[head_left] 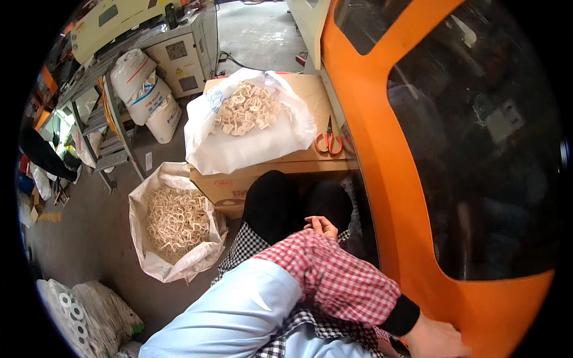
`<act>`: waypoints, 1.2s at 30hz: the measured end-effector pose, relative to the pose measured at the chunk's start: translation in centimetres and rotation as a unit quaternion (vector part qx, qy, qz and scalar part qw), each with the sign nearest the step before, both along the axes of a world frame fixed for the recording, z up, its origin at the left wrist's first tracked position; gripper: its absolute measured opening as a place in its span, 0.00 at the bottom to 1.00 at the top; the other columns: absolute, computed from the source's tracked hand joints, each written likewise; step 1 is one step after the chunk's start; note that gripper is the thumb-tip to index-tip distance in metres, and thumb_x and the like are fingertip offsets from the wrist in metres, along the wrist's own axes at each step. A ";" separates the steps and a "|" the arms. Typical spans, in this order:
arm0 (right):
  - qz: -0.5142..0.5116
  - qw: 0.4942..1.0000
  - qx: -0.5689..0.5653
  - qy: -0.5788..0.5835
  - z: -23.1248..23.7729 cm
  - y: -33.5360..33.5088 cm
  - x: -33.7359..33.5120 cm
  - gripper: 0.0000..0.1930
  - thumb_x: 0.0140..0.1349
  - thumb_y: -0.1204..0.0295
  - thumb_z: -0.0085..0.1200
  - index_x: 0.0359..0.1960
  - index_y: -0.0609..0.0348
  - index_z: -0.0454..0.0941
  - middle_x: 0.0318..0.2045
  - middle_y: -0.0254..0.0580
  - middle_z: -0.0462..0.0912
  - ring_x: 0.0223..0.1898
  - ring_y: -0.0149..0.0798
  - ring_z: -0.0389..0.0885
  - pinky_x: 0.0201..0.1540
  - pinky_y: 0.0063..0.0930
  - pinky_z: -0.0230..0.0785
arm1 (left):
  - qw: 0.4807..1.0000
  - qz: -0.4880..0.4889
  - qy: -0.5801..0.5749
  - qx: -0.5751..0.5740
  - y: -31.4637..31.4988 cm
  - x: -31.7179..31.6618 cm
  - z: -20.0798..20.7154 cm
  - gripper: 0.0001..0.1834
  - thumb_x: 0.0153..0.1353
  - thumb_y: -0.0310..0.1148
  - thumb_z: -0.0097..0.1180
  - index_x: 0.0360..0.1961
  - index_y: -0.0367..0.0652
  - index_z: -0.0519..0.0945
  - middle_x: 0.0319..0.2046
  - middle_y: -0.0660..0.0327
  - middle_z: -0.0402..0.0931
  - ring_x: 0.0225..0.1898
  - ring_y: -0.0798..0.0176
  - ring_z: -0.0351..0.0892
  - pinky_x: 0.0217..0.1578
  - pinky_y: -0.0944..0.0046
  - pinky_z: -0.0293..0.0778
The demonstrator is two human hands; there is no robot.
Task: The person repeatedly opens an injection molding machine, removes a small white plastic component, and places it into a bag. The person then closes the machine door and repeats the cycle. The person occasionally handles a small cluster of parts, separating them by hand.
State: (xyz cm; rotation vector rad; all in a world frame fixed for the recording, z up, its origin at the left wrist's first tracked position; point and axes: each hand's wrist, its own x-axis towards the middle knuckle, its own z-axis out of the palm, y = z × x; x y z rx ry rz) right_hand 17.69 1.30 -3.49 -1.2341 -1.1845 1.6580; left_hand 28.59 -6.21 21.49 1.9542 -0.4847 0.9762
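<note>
My left arm, in a light blue sleeve and red checked oversleeve, crosses my body to the right. My left hand point(437, 339) lies against the lower part of the orange machine door point(391, 137); its fingertips are blurred at the lower rim. Over my lap, just beyond that forearm, my right hand point(323, 226) shows with curled fingers; whatever they may hold is hidden. In front of my knees a cardboard box point(224, 186) carries an open white plastic bag point(239, 154) of small cream-coloured moulded parts point(248, 110). Red-handled scissors point(328, 143) lie beside the bag.
Left of the box, an open woven sack point(140, 224) holds thin curly cream plastic scraps point(179, 219). Farther left are a metal step ladder point(116, 149), stacked filled sacks point(149, 98) and a machine cabinet point(185, 53). A wrapped bundle of tubes point(95, 316) sits at lower left.
</note>
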 end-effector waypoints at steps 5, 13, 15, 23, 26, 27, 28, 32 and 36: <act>0.053 0.998 0.021 -0.012 0.2 -0.5 0.2 0.11 0.65 0.68 0.47 0.34 0.63 0.78 0.24 0.36 0.78 0.22 0.23 0.73 0.25 0.19 0.68 | 0.992 0.009 0.107 -0.073 4.1 -4.5 0.2 0.14 0.52 0.31 0.52 0.38 0.36 0.67 0.28 0.47 0.70 0.33 0.43 0.72 0.33 0.50 0.69; 0.235 0.904 0.224 -0.277 3.8 -0.8 6.9 0.13 0.63 0.65 0.47 0.37 0.63 0.78 0.31 0.46 0.80 0.33 0.40 0.78 0.37 0.31 0.70 | 0.961 0.219 0.073 -0.151 9.4 -11.0 0.0 0.09 0.55 0.25 0.52 0.33 0.39 0.64 0.25 0.54 0.67 0.27 0.56 0.69 0.28 0.62 0.65; 0.250 0.880 0.271 -0.298 6.2 -0.8 8.6 0.13 0.62 0.65 0.48 0.37 0.63 0.78 0.32 0.49 0.80 0.35 0.43 0.78 0.39 0.33 0.70 | 0.948 0.280 0.002 -0.153 10.3 -12.0 -0.2 0.09 0.55 0.22 0.54 0.34 0.38 0.66 0.30 0.58 0.70 0.34 0.65 0.74 0.33 0.68 0.69; 0.004 0.909 0.239 -0.343 15.4 -1.1 17.7 0.10 0.57 0.71 0.51 0.37 0.63 0.78 0.34 0.52 0.80 0.36 0.52 0.78 0.39 0.35 0.70 | 0.845 0.464 -0.024 -0.265 14.7 -15.1 -1.0 0.08 0.63 0.26 0.49 0.43 0.38 0.69 0.33 0.62 0.74 0.34 0.72 0.72 0.37 0.74 0.68; -0.184 0.792 0.241 -0.530 14.0 -0.1 22.6 0.08 0.52 0.77 0.52 0.35 0.62 0.79 0.31 0.55 0.79 0.34 0.54 0.78 0.36 0.37 0.71 | 0.816 0.503 -0.024 -0.283 15.8 -16.2 -0.1 0.08 0.64 0.30 0.49 0.42 0.38 0.71 0.32 0.63 0.76 0.35 0.73 0.73 0.37 0.74 0.68; -0.218 0.758 0.236 -0.568 13.2 0.2 24.1 0.08 0.51 0.79 0.53 0.34 0.62 0.79 0.31 0.55 0.79 0.34 0.55 0.78 0.36 0.39 0.71 | 0.818 0.516 -0.040 -0.249 16.7 -16.6 -0.4 0.08 0.64 0.30 0.50 0.42 0.38 0.72 0.32 0.63 0.76 0.35 0.73 0.73 0.38 0.74 0.67; -0.249 0.721 0.229 -0.605 12.6 0.6 25.1 0.09 0.49 0.80 0.53 0.33 0.62 0.79 0.31 0.54 0.79 0.33 0.55 0.78 0.36 0.40 0.72 | 0.812 0.517 -0.052 -0.265 17.4 -17.2 -0.8 0.08 0.64 0.30 0.49 0.42 0.38 0.72 0.33 0.64 0.76 0.36 0.72 0.72 0.39 0.73 0.67; -0.251 0.742 0.211 -0.585 13.1 2.7 26.9 0.09 0.52 0.80 0.54 0.37 0.66 0.77 0.33 0.55 0.79 0.33 0.57 0.78 0.36 0.42 0.71 | 0.784 0.561 -0.039 -0.262 18.3 -18.1 -0.7 0.09 0.65 0.30 0.48 0.43 0.38 0.72 0.37 0.63 0.75 0.39 0.72 0.71 0.44 0.72 0.64; -0.390 0.720 0.388 -0.422 16.1 5.8 25.3 0.08 0.57 0.79 0.53 0.38 0.69 0.76 0.29 0.55 0.79 0.28 0.45 0.81 0.30 0.31 0.70 | 0.767 0.601 -0.058 -0.217 18.7 -18.1 -1.0 0.13 0.65 0.29 0.48 0.50 0.37 0.70 0.42 0.62 0.71 0.46 0.69 0.69 0.51 0.69 0.62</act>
